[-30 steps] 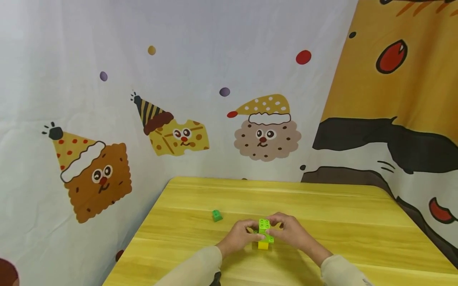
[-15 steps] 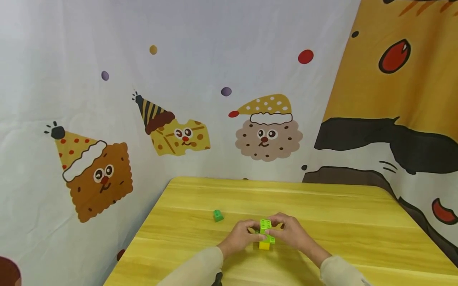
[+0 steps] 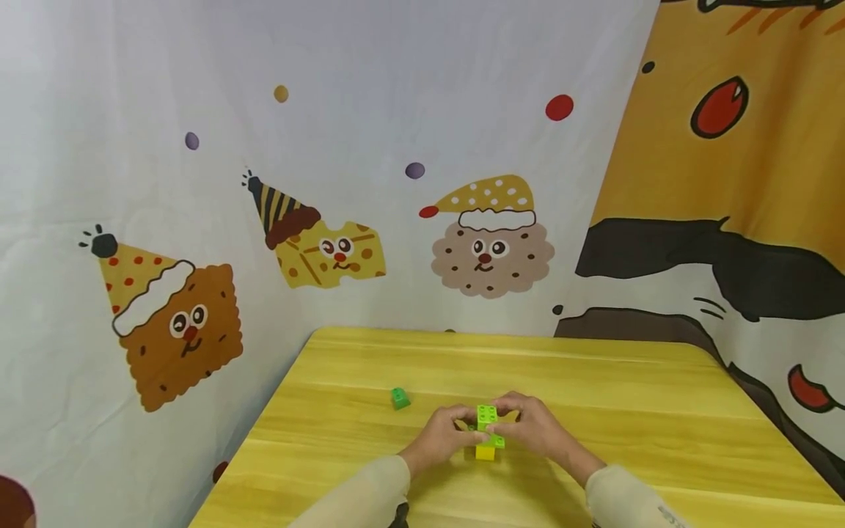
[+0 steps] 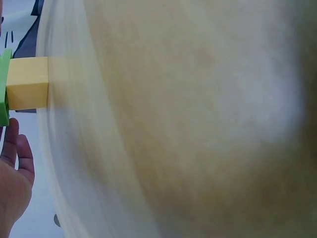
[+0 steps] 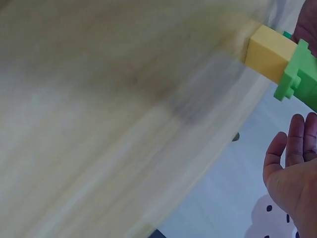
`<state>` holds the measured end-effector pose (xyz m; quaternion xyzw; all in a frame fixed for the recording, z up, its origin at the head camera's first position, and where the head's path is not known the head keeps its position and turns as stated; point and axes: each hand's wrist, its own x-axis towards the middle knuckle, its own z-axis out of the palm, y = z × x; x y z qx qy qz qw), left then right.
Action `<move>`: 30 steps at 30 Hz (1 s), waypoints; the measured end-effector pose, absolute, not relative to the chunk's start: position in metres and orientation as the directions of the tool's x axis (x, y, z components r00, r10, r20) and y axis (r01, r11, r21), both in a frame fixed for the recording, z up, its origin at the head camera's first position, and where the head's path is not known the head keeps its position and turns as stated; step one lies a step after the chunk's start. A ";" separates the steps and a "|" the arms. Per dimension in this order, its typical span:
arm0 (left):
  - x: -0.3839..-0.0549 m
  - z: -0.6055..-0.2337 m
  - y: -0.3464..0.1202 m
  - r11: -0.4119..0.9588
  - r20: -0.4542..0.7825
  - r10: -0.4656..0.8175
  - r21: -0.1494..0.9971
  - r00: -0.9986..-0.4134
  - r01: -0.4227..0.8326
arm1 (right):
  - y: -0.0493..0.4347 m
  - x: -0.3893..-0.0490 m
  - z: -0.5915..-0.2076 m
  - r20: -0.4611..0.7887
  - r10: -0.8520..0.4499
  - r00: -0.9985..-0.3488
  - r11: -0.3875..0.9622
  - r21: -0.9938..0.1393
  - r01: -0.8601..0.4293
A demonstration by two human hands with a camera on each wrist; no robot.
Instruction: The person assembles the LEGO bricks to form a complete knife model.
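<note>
A small tower of toy building blocks stands between the two hands at the front middle of the table. At its foot is a yellow block point(image 3: 485, 453), then a wider light-green piece point(image 3: 499, 443), with a light-green studded block point(image 3: 486, 413) on top. From the left, my left hand point(image 3: 445, 438) pinches the tower, thumb across its front. My right hand point(image 3: 531, 425) grips the top block from the other side. In the left wrist view, the yellow block point(image 4: 28, 83) meets the tabletop below the green piece point(image 4: 4, 87). The right wrist view shows loosely bent right-hand fingers point(image 5: 295, 141).
A loose dark-green block point(image 3: 400, 398) lies on the wooden table point(image 3: 343, 433), left of and beyond the hands. Behind the table hangs a white cloth point(image 3: 370, 110) printed with cartoon snacks, meeting an orange printed section point(image 3: 660, 147) at the right.
Both hands keep their hold on the block tower with almost no movement. The whole view shifts slightly; the loose block stays where it was.
</note>
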<state>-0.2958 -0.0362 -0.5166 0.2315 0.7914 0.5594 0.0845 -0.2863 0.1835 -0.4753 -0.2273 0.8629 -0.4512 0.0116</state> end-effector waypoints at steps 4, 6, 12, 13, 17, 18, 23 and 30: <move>-0.296 -0.516 -0.037 0.263 0.134 0.466 0.923 -0.874 0.282 | 0.182 -0.286 -0.480 0.166 -0.364 -0.917 0.473 -0.814 -0.336; -0.297 -0.517 -0.038 0.261 0.139 0.471 0.921 -0.871 0.288 | 0.182 -0.285 -0.481 0.161 -0.353 -0.922 0.469 -0.822 -0.323; -0.297 -0.519 -0.038 0.259 0.138 0.481 0.921 -0.866 0.291 | 0.181 -0.282 -0.484 0.152 -0.334 -0.930 0.467 -0.830 -0.303; -0.297 -0.519 -0.038 0.259 0.138 0.481 0.921 -0.866 0.291 | 0.181 -0.282 -0.485 0.148 -0.330 -0.932 0.466 -0.834 -0.297; -0.297 -0.518 -0.038 0.261 0.141 0.482 0.919 -0.865 0.295 | 0.180 -0.282 -0.486 0.141 -0.315 -0.938 0.473 -0.834 -0.284; -0.297 -0.518 -0.038 0.262 0.141 0.483 0.918 -0.864 0.297 | 0.180 -0.282 -0.486 0.142 -0.314 -0.939 0.474 -0.833 -0.285; -0.294 -0.517 -0.038 0.268 0.140 0.480 0.917 -0.866 0.297 | 0.179 -0.281 -0.486 0.136 -0.300 -0.944 0.465 -0.844 -0.269; -0.295 -0.517 -0.038 0.283 0.130 0.477 0.914 -0.869 0.292 | 0.177 -0.279 -0.487 0.118 -0.279 -0.953 0.451 -0.860 -0.239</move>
